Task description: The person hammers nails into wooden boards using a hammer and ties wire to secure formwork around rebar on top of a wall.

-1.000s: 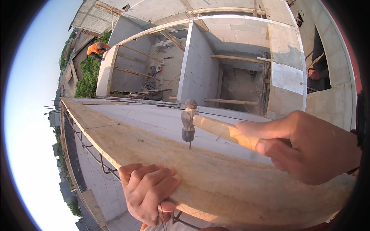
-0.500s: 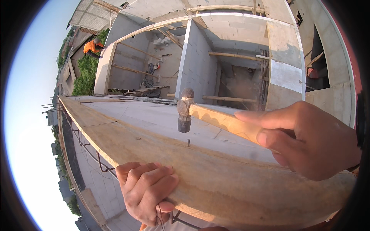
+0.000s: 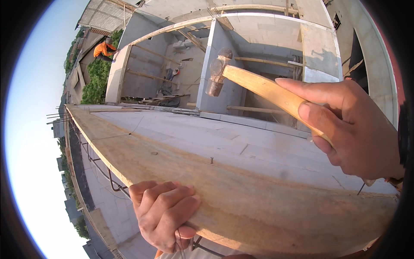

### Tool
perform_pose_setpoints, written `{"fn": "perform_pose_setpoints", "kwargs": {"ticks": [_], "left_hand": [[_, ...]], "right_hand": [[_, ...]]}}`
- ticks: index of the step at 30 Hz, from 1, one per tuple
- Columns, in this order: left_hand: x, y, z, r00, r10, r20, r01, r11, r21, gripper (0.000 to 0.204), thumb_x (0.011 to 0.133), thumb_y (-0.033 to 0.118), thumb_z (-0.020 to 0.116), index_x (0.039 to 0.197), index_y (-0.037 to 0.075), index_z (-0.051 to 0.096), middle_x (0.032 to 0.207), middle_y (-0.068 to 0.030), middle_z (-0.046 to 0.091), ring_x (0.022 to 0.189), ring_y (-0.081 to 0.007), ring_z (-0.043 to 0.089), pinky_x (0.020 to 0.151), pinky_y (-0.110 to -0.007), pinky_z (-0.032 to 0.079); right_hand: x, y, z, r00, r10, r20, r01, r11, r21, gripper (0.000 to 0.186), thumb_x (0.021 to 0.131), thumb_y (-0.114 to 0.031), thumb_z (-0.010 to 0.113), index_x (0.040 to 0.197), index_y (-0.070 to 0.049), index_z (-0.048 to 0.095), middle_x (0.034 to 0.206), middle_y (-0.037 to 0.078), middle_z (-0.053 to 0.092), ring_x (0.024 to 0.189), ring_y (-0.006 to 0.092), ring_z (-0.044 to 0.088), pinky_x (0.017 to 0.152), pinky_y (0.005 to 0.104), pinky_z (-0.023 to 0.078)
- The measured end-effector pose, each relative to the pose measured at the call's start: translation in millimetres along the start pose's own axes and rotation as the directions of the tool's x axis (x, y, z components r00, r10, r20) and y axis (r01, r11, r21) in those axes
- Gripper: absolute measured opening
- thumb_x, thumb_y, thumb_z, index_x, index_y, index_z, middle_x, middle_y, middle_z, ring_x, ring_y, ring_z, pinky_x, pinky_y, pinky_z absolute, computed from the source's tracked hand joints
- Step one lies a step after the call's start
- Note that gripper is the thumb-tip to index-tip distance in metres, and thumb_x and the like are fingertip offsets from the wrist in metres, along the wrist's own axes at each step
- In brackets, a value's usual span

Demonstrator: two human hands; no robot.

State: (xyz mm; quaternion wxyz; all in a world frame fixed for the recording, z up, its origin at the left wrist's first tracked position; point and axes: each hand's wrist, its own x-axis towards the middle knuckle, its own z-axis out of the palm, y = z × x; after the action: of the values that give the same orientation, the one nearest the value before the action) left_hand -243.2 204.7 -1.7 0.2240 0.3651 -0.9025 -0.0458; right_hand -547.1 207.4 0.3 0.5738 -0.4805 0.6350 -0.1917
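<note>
right hand [image 3: 353, 129]: wrapped tight round the hammer [image 3: 258, 86] handle, thumb along the wood; hammer raised, head well above the plank [image 3: 241, 203].
left hand [image 3: 166, 213]: fingers curled over the plank's near edge, clamped on it; fingertips hidden under the board.
nail [image 3: 211, 160]: upright, partly sunk in the plank's far edge, head proud; open air between it and the hammer head.
plank: long pale timber, rough grain, runs along the wall top; near edge hangs over a drop.
wall top [image 3: 224, 134]: flat grey blocks, joints visible, just behind the plank.
rebar [image 3: 112, 183]: bent rusty rods below the plank, partly hidden.
hard to read: lower right of plank cut by the lens rim; a second nail [image 3: 360, 188] by the wrist, barely visible.
far off: person in orange [image 3: 103, 48] on the ground.
</note>
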Motion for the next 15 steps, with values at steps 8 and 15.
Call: {"fn": "perform_pose_setpoints", "kwargs": {"ticks": [8,15], "left_hand": [[-8.9,0.0,-2.7,0.999,-0.051,0.002,0.051,0.998,0.022,0.063,0.106,0.058,0.033,0.087,0.012,0.071,0.084,-0.0028,0.073,0.076,-0.0213,0.065,0.078,-0.038,0.045],[-1.0,2.3,-5.9,0.999,-0.029,0.027,0.029,0.999,0.019,0.065,0.106,0.06,0.031,0.085,0.011,0.069,0.082,-0.0041,0.072,0.075,-0.0219,0.064,0.078,-0.04,0.045]], "right_hand": [[3.1,7.1,1.2,0.907,0.048,0.418,0.037,0.98,-0.194,0.047,0.109,-0.02,0.039,0.154,-0.009,0.045,0.061,-0.001,0.049,0.045,0.0049,0.046,0.043,0.0223,0.041],[-3.1,-0.2,6.3,0.998,0.066,-0.002,-0.066,0.998,0.011,0.048,0.107,-0.016,0.04,0.154,-0.006,0.044,0.061,0.001,0.053,0.05,0.0068,0.05,0.052,0.0266,0.047]]}}
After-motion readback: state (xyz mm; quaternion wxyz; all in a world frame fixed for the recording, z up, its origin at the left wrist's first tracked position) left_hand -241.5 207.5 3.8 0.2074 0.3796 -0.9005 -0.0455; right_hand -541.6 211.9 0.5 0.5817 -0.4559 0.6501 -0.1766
